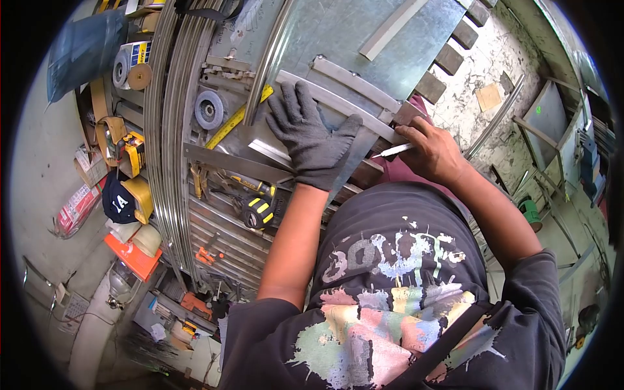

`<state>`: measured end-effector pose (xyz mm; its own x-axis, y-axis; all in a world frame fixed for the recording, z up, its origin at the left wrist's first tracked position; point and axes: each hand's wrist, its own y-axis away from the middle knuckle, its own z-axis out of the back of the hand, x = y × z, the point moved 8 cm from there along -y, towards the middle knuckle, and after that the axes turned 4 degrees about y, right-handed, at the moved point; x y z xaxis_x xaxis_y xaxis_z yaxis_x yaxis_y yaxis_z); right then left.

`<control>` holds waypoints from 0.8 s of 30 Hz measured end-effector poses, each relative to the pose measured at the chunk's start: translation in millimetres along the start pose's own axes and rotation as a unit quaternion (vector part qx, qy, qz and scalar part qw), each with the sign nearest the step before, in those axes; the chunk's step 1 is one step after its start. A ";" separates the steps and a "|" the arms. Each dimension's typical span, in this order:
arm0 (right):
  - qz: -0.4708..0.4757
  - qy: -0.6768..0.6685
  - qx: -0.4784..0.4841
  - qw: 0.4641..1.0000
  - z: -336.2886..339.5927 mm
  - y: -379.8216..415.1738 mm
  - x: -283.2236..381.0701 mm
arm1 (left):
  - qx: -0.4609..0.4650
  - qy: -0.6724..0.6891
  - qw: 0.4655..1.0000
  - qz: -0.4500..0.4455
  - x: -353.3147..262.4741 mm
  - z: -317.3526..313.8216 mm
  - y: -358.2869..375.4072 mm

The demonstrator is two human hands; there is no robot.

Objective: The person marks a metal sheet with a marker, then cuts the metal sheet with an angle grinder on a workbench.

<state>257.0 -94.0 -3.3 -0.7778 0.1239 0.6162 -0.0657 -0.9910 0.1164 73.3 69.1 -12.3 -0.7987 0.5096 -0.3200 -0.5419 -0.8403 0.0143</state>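
My left hand, in a dark grey glove, lies with its fingers stretched and spread across the near end of a square metal bar. Its thumb points toward the bar's right part. Beneath the palm, a flat grey metal strip slants down toward my body, partly covered by the glove. Bare and closed, my right hand pinches a white pen, its tip pointing left, right beside the bar's right end. Just beyond lies a second, shorter metal bar.
A sheet-metal surface extends ahead, with another bar on it. Left of my glove are a yellow ruler, a grinding disc, a tape measure and long metal tubes. A cap sits further left.
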 end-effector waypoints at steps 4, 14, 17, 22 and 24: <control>0.006 -0.017 0.017 1.000 -0.5 -2.1 -4.6 | -0.003 -0.005 1.000 -0.003 0.6 -2.3 0.0; 0.019 -0.020 0.050 0.998 -1.9 -7.2 -8.0 | 0.000 0.004 1.000 -0.001 0.5 0.6 -1.0; 0.018 -0.020 0.051 0.998 -2.5 -8.1 -8.5 | 0.001 0.005 1.000 0.001 0.7 0.5 -1.2; 0.021 -0.015 0.046 0.999 -0.4 -9.8 -5.8 | 0.007 0.002 1.000 0.002 0.2 -0.4 -0.7; 0.019 -0.014 0.046 0.999 -0.1 -9.4 -5.9 | 0.009 0.002 1.000 0.003 0.2 -0.9 -1.0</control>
<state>262.2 -85.4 -8.1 -0.7608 0.0884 0.6429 0.0224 -0.9865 0.1621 74.0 69.8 -13.2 -0.8002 0.5045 -0.3244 -0.5424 -0.8395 0.0322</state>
